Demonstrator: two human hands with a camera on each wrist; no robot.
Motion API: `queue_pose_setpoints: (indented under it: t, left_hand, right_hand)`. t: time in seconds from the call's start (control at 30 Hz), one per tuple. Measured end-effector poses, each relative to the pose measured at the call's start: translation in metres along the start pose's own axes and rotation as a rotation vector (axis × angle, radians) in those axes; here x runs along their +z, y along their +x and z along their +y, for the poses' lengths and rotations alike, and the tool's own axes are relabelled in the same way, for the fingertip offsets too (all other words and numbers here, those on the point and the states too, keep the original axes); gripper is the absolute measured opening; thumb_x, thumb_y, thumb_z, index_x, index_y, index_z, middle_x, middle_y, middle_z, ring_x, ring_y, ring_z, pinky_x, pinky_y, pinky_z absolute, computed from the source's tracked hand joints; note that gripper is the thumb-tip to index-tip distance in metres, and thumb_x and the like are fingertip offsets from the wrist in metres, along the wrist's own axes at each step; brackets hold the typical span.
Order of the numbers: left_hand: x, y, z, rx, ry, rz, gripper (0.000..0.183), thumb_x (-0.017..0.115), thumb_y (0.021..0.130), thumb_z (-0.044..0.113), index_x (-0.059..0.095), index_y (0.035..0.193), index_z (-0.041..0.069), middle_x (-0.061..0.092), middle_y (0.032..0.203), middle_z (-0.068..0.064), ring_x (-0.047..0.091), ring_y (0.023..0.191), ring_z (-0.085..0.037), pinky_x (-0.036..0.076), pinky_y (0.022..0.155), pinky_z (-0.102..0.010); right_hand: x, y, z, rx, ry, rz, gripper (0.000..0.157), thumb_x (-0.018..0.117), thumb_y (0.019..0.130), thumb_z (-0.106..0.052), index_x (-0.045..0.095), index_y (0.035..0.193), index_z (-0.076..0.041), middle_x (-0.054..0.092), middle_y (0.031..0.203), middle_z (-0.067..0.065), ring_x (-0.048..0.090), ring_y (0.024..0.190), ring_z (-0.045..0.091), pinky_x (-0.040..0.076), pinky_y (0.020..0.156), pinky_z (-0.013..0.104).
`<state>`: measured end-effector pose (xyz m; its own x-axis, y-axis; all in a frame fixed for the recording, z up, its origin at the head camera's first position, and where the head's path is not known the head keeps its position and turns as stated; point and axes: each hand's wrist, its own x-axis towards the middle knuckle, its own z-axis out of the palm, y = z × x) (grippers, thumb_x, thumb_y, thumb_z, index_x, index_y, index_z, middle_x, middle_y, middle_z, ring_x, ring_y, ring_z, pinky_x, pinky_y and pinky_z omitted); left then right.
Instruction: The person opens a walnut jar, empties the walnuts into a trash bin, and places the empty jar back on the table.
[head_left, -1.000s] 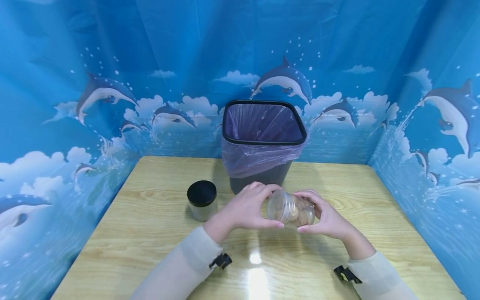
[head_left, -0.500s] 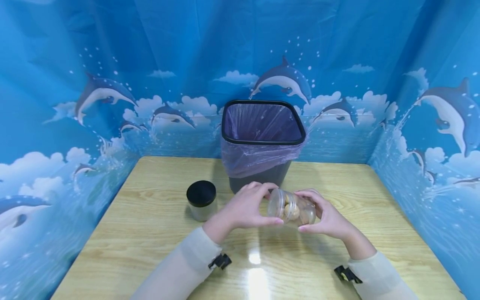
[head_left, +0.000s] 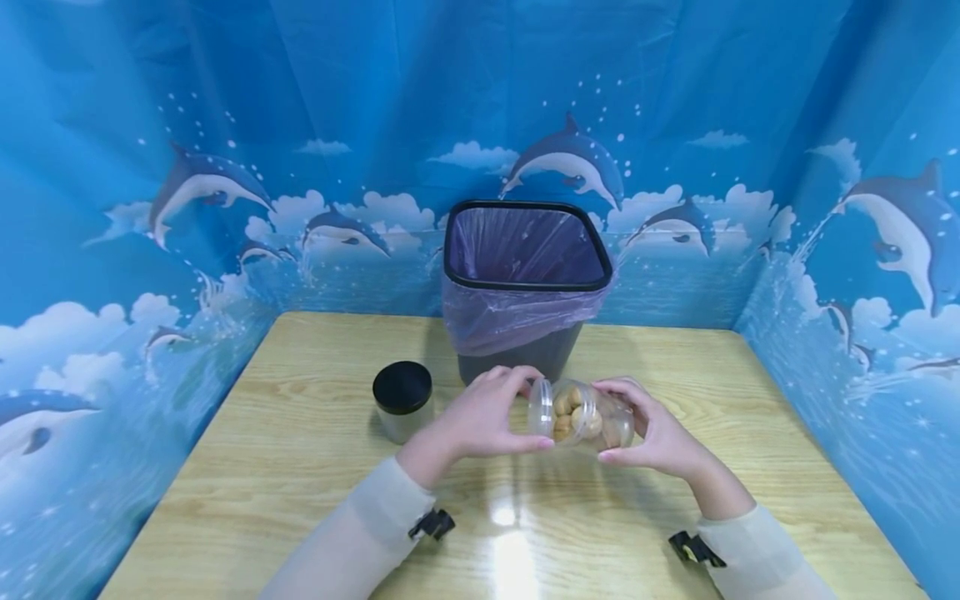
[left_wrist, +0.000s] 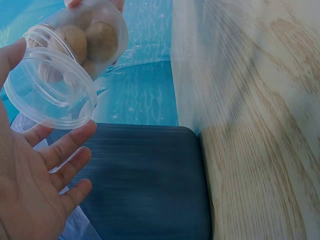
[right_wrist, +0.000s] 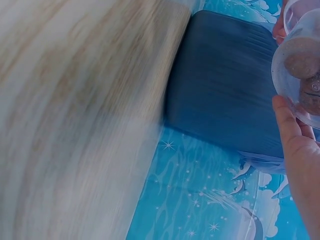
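In the head view my right hand (head_left: 657,432) grips the base end of a clear plastic jar (head_left: 619,421), which lies sideways with its mouth toward the left. Several round tan pieces (left_wrist: 71,42) are inside; whether they are cookies or nuts I cannot tell. My left hand (head_left: 487,417) holds a clear lid (left_wrist: 50,92) by its edge, thumb on one side and fingertips on the other. The lid stands tilted at the jar's mouth; whether they touch I cannot tell. Both are over the table, in front of the trash bin.
A dark trash bin (head_left: 517,354) with a black rim and purple liner stands at the back of the wooden table (head_left: 300,483). Left of it is another jar (head_left: 405,421) with a black lid (head_left: 402,387). Blue dolphin-print curtains (head_left: 360,100) surround the table.
My left hand and the lid have shifted slightly left. The tan pieces now show nearer the jar's mouth end, where they were less visible before. My right hand has hardly moved.
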<state>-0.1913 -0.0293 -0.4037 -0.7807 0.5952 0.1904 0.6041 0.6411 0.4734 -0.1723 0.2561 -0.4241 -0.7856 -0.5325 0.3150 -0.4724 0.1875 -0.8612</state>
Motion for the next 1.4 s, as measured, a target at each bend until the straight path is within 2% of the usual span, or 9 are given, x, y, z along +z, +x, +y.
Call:
queue_pose_setpoints:
  t: [0.37, 0.6, 0.7, 0.97, 1.07, 1.3, 1.4]
  left_hand:
    - [0.001, -0.007, -0.007, -0.010, -0.009, -0.049, 0.087, 0.051, 0.065, 0.081, 0.037, 0.132, 0.026, 0.055, 0.113, 0.008, 0.045, 0.109, -0.014, 0.039, 0.093, -0.041]
    - [0.008, -0.011, -0.015, -0.058, -0.022, -0.121, 0.084, 0.063, 0.065, 0.072, 0.036, 0.131, 0.028, 0.051, 0.116, 0.012, 0.044, 0.113, -0.014, 0.040, 0.092, -0.040]
    - [0.010, -0.011, -0.018, -0.068, -0.019, -0.151, 0.089, 0.061, 0.062, 0.075, 0.035, 0.132, 0.028, 0.050, 0.120, 0.010, 0.043, 0.114, -0.015, 0.041, 0.092, -0.041]
    - [0.017, -0.013, -0.026, -0.087, -0.029, -0.213, 0.091, 0.067, 0.062, 0.070, 0.033, 0.134, 0.028, 0.049, 0.127, 0.006, 0.034, 0.129, -0.027, 0.032, 0.100, -0.051]
    - [0.021, -0.013, -0.029, -0.080, -0.017, -0.223, 0.092, 0.068, 0.061, 0.070, 0.034, 0.134, 0.027, 0.048, 0.128, 0.006, 0.033, 0.129, -0.028, 0.029, 0.102, -0.052]
    - [0.030, -0.012, -0.036, -0.059, 0.010, -0.241, 0.092, 0.070, 0.060, 0.069, 0.037, 0.133, 0.023, 0.050, 0.125, 0.006, 0.044, 0.118, -0.021, 0.033, 0.100, -0.044]
    - [0.034, -0.013, -0.039, -0.060, 0.014, -0.248, 0.093, 0.068, 0.060, 0.070, 0.037, 0.132, 0.021, 0.050, 0.126, 0.005, 0.044, 0.119, -0.022, 0.030, 0.102, -0.047]
  right_hand:
    - [-0.001, -0.002, -0.003, -0.019, -0.013, 0.015, 0.084, 0.081, 0.062, 0.005, 0.039, 0.135, -0.003, 0.040, 0.129, 0.011, 0.045, 0.114, 0.015, 0.043, 0.091, 0.022]
    - [-0.003, -0.003, -0.004, -0.007, -0.016, 0.020, 0.084, 0.080, 0.063, 0.006, 0.038, 0.135, -0.004, 0.040, 0.130, 0.009, 0.044, 0.116, 0.015, 0.042, 0.092, 0.022]
    - [-0.004, -0.004, -0.004, -0.005, -0.014, 0.018, 0.084, 0.080, 0.063, 0.007, 0.038, 0.136, -0.003, 0.039, 0.130, 0.009, 0.043, 0.117, 0.015, 0.043, 0.092, 0.022]
    - [-0.005, -0.005, -0.005, 0.013, -0.011, 0.017, 0.084, 0.079, 0.064, 0.006, 0.037, 0.136, -0.005, 0.039, 0.130, 0.008, 0.043, 0.117, 0.015, 0.042, 0.092, 0.022]
    - [-0.005, -0.006, -0.004, 0.019, -0.008, 0.017, 0.084, 0.079, 0.064, 0.006, 0.037, 0.136, -0.005, 0.039, 0.131, 0.008, 0.043, 0.118, 0.015, 0.042, 0.092, 0.022]
    - [-0.005, -0.006, -0.005, 0.023, -0.005, 0.017, 0.084, 0.079, 0.065, 0.006, 0.037, 0.136, -0.005, 0.039, 0.131, 0.008, 0.043, 0.118, 0.015, 0.042, 0.092, 0.022]
    - [-0.004, -0.006, -0.006, 0.024, -0.003, 0.015, 0.084, 0.079, 0.065, 0.006, 0.037, 0.136, -0.005, 0.039, 0.131, 0.008, 0.043, 0.117, 0.015, 0.043, 0.091, 0.022]
